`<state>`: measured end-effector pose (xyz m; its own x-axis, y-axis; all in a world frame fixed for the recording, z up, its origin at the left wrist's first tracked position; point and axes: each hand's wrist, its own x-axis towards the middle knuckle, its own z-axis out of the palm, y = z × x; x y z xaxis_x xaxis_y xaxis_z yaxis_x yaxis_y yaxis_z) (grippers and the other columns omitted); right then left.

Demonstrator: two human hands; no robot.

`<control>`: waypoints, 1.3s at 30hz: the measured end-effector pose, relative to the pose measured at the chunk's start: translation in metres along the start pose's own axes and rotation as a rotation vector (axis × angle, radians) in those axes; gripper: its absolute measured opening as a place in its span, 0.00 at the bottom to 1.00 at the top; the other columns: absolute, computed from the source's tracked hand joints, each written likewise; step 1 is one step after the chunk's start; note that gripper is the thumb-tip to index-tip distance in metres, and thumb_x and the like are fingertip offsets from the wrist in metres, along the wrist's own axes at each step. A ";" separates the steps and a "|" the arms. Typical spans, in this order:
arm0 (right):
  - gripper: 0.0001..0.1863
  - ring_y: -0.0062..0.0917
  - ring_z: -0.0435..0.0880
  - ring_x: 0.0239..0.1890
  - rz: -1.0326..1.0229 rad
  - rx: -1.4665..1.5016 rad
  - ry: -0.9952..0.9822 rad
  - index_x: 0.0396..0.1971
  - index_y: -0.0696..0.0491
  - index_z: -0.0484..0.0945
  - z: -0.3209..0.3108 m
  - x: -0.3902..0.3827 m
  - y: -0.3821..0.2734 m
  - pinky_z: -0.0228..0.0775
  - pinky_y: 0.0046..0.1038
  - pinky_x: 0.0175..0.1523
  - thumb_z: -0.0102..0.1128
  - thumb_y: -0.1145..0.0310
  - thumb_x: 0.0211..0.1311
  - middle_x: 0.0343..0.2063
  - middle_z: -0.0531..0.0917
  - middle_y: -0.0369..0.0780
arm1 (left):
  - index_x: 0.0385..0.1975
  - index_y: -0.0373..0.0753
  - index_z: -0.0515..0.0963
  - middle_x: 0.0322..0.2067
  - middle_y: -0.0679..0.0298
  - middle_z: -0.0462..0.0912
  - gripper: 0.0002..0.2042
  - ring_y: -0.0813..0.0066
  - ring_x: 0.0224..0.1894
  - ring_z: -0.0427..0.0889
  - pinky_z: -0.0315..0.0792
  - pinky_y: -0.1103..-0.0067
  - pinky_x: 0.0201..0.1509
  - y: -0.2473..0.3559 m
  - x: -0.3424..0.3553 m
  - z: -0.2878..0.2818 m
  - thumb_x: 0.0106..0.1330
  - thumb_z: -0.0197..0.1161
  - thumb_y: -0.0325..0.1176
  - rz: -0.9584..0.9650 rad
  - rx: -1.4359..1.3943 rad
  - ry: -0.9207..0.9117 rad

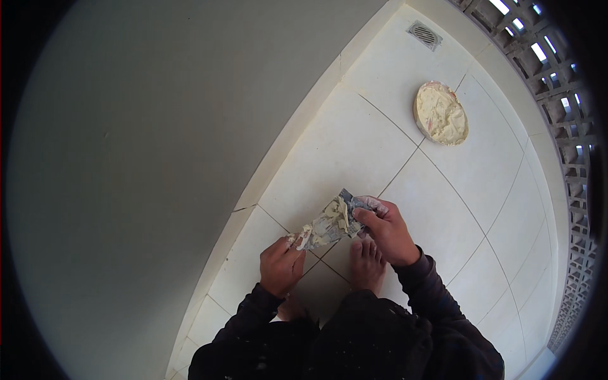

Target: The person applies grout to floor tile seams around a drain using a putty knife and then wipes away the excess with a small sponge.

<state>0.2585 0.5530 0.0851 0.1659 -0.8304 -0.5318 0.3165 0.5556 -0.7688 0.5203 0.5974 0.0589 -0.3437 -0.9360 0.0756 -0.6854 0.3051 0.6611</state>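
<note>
In front of my body, both hands hold a flat grey putty scraper [329, 225], thickly smeared with cream-coloured putty. My right hand [389, 231] pinches its right end, thumb on top, with pale putty on the fingers. My left hand [280, 263] has its fingers curled at the lower left end, where putty clings to the fingertips. Whether this is one blade or two pressed together, I cannot tell under the putty. A round tub or lid [441, 114] heaped with the same cream putty lies farther off on the floor to the right.
A smooth grey-green wall [139, 139] rises on the left, with a tile skirting [278, 155] along its foot. White floor tiles [354, 139] lie below. A square drain grate [424, 35] is at the far end; a perforated block wall [544, 63] borders the right. My bare foot [367, 266] stands below my hands.
</note>
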 end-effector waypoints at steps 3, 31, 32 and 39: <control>0.11 0.14 0.76 0.30 -0.048 -0.184 -0.081 0.45 0.59 0.84 -0.003 -0.001 -0.017 0.70 0.20 0.37 0.58 0.70 0.70 0.31 0.82 0.31 | 0.44 0.37 0.84 0.34 0.56 0.82 0.12 0.58 0.32 0.84 0.79 0.68 0.34 -0.007 -0.001 -0.007 0.60 0.66 0.25 0.090 0.103 0.040; 0.12 0.16 0.83 0.36 -0.127 -0.066 0.021 0.47 0.60 0.83 0.025 0.033 0.029 0.77 0.23 0.43 0.63 0.69 0.71 0.36 0.87 0.36 | 0.50 0.28 0.75 0.51 0.42 0.74 0.16 0.49 0.49 0.80 0.76 0.65 0.54 -0.024 -0.049 -0.014 0.68 0.63 0.32 -0.399 0.052 0.049; 0.12 0.16 0.83 0.36 -0.147 -0.096 0.019 0.47 0.60 0.82 0.028 0.032 0.031 0.77 0.24 0.44 0.62 0.69 0.71 0.37 0.87 0.35 | 0.52 0.28 0.75 0.53 0.42 0.74 0.17 0.47 0.50 0.78 0.75 0.64 0.53 -0.022 -0.037 -0.019 0.67 0.64 0.31 -0.543 -0.344 -0.008; 0.13 0.15 0.81 0.31 -0.148 -0.059 0.037 0.47 0.62 0.83 0.036 0.028 0.033 0.75 0.21 0.38 0.64 0.69 0.69 0.32 0.86 0.35 | 0.52 0.29 0.75 0.51 0.40 0.75 0.15 0.43 0.52 0.76 0.73 0.59 0.54 0.011 0.056 -0.017 0.69 0.59 0.28 -0.100 -0.083 0.033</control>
<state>0.3074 0.5469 0.0574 0.0866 -0.9018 -0.4233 0.2796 0.4299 -0.8585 0.5051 0.5454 0.0831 -0.2539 -0.9668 0.0295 -0.6593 0.1953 0.7261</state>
